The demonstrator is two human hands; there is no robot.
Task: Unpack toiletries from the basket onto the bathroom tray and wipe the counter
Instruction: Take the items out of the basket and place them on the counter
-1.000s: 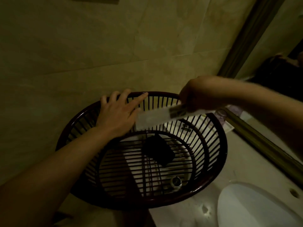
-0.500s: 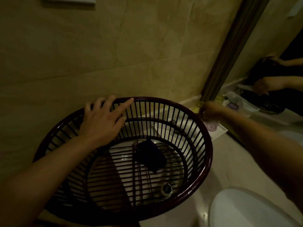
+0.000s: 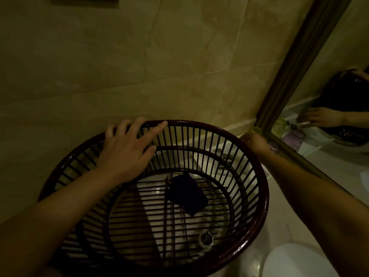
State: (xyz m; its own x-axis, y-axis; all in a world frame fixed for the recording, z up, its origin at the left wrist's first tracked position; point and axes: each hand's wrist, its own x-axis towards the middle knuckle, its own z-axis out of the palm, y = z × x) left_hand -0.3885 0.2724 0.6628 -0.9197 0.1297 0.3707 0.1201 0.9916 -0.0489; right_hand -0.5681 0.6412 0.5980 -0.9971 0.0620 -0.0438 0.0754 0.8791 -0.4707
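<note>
A dark red slatted basket point(image 3: 257, 188) stands on the pale counter point(image 3: 279, 198). Inside lie a dark folded cloth point(image 3: 185, 193) and a small round capped item point(image 3: 205, 238). My left hand point(image 3: 125, 152) rests flat on the basket's far left rim with its fingers spread. My right hand point(image 3: 255, 141) reaches past the far right rim to the white tray point(image 3: 211, 150) by the mirror, and its fingers are hidden. In the mirror its fingertips touch something pale. A yellow-green jar point(image 3: 256, 130) and a purple jar point(image 3: 273, 145) stand by that hand.
A tiled wall rises straight behind the basket. A dark-framed mirror point(image 3: 295, 62) runs along the right side of the counter. The rim of a white sink basin point(image 3: 295, 260) shows at the bottom right, close to the basket.
My right hand carried a white tube out of the basket and moved right to the tray by the mirror. The tube is no longer in direct sight. My left hand stayed on the rim.
</note>
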